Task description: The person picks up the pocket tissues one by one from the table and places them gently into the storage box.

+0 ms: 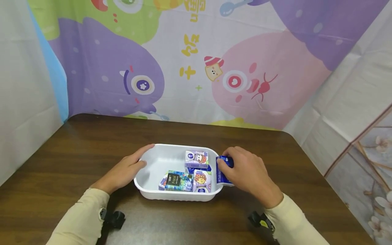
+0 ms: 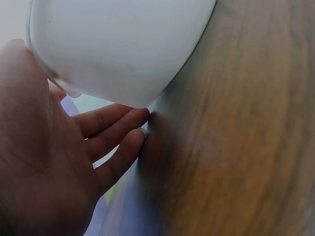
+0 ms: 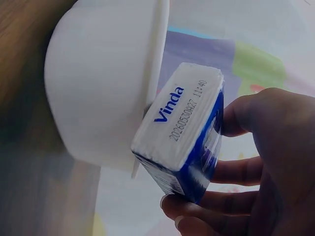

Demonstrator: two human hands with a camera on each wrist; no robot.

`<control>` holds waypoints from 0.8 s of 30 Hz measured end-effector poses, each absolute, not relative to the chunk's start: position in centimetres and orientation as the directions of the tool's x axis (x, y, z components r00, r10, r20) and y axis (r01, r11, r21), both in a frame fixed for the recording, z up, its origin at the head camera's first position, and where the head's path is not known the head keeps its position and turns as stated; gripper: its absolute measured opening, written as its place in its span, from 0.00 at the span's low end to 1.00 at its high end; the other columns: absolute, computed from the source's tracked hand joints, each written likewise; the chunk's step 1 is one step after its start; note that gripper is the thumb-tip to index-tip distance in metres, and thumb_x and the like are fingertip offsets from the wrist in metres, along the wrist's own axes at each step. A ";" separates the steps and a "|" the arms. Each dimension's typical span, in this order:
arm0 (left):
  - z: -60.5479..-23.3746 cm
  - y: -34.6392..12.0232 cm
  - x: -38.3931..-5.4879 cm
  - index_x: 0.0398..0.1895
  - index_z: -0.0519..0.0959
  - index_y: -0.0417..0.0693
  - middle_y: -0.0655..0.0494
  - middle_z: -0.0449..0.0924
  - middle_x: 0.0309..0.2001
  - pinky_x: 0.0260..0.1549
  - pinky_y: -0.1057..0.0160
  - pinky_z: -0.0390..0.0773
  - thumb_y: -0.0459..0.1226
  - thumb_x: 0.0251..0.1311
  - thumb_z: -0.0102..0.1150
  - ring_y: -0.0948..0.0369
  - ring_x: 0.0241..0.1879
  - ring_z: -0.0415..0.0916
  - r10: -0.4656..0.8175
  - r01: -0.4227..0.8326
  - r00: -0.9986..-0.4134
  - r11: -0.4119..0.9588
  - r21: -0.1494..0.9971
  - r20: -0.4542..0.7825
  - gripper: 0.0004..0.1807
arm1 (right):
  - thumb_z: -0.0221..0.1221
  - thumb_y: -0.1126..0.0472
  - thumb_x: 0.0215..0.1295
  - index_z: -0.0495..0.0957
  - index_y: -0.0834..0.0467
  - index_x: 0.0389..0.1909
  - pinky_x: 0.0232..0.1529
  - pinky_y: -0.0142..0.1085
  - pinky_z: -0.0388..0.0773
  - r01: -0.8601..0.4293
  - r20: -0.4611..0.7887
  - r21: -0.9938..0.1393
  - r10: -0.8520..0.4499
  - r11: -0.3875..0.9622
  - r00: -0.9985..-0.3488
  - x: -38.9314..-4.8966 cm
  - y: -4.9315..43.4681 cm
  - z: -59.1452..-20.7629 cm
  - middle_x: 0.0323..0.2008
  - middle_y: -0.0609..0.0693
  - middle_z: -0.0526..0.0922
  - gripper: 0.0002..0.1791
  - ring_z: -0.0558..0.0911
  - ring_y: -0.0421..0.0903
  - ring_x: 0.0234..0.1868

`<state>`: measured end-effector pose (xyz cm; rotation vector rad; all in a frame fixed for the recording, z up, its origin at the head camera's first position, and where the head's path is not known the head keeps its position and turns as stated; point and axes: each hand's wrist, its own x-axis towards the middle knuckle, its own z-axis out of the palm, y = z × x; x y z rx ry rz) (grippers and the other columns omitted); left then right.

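A white plastic basket [image 1: 176, 195] sits on the table, with several small tissue packs lying towards its right side. My left hand [image 1: 124, 172] grips the basket's left end, thumb over the rim and fingers along the outside; in the left wrist view, the hand [image 2: 54, 152] lies beside the white wall [image 2: 118, 49]. Just beyond the right rim, my right hand [image 1: 245, 168] holds a dark blue tissue pack [image 1: 221, 175]. The right wrist view shows its white end [image 3: 179, 110], printed "Vinda", close to the rim; the thumb and fingers are on the pack's blue sides.
Inside the basket are a purple pack [image 1: 196, 159], a pineapple-print pack [image 1: 202, 180] and a blue-green "Face" pack [image 1: 179, 181], with another blue pack partly covered. The dark wooden table [image 1: 183, 221] extends around it. A cartoon-print cloth [image 1: 190, 102] hangs behind.
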<state>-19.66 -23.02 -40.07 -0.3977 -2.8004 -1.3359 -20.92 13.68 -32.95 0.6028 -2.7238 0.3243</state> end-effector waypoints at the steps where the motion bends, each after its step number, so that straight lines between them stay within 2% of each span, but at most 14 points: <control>1: -40.1 -23.0 -19.6 0.79 0.57 0.62 0.46 0.58 0.76 0.66 0.36 0.58 0.37 0.75 0.44 0.44 0.72 0.59 0.221 0.233 -0.968 0.603 0.763 0.121 0.31 | 0.61 0.43 0.65 0.83 0.51 0.41 0.35 0.43 0.81 -0.446 0.367 -0.148 -0.370 0.882 -0.853 -20.9 13.5 -32.9 0.37 0.45 0.83 0.16 0.81 0.44 0.34; 10: -40.2 -23.2 -19.5 0.79 0.57 0.63 0.46 0.59 0.75 0.65 0.36 0.60 0.37 0.75 0.45 0.44 0.71 0.60 0.214 0.227 -0.970 0.614 0.756 0.118 0.31 | 0.61 0.43 0.66 0.84 0.53 0.45 0.40 0.44 0.83 -0.464 0.345 -0.187 -0.384 0.866 -0.856 -20.8 11.4 -32.4 0.41 0.47 0.84 0.19 0.83 0.46 0.40; 15: -40.0 -23.3 -19.5 0.79 0.57 0.63 0.46 0.60 0.75 0.65 0.35 0.60 0.37 0.75 0.44 0.43 0.71 0.61 0.215 0.230 -0.969 0.621 0.749 0.119 0.31 | 0.61 0.42 0.66 0.84 0.54 0.44 0.40 0.43 0.83 -0.478 0.342 -0.205 -0.395 0.854 -0.853 -20.9 10.3 -32.7 0.40 0.47 0.84 0.20 0.83 0.45 0.38; 24: -40.0 -23.0 -19.6 0.79 0.57 0.63 0.46 0.60 0.75 0.65 0.36 0.60 0.37 0.75 0.44 0.44 0.70 0.61 0.212 0.227 -0.970 0.618 0.753 0.118 0.31 | 0.63 0.43 0.64 0.84 0.55 0.42 0.36 0.40 0.81 -0.515 0.343 -0.169 -0.440 0.840 -0.830 -20.9 9.8 -33.8 0.37 0.47 0.84 0.19 0.81 0.44 0.33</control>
